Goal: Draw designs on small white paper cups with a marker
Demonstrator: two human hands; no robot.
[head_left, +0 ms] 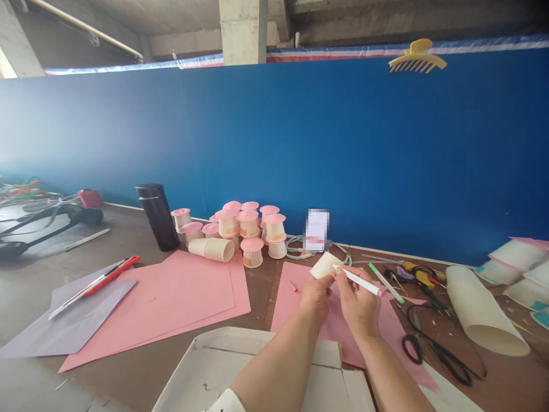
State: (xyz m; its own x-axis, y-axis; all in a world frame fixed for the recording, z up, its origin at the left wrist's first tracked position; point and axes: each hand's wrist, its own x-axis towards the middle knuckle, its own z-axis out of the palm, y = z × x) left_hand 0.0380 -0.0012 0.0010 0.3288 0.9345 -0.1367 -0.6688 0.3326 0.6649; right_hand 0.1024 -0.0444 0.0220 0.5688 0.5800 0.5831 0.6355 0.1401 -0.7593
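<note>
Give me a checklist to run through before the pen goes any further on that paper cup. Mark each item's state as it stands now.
1. Grip on the paper cup: ok. The left hand pinches it at its near edge.
2. Grip on the pen: ok. The right hand holds it between the fingers, with the tip pointing toward the cup.
3. Pen tip touching the cup: cannot tell, too small to see.
4. Pen tip uncapped: cannot tell.
5. Surface below: ok. A pink sheet lies flat on the table under both hands.
6. Scissors away from the hands: ok. They lie on the table to the right of the right forearm, not touching it.
</note>
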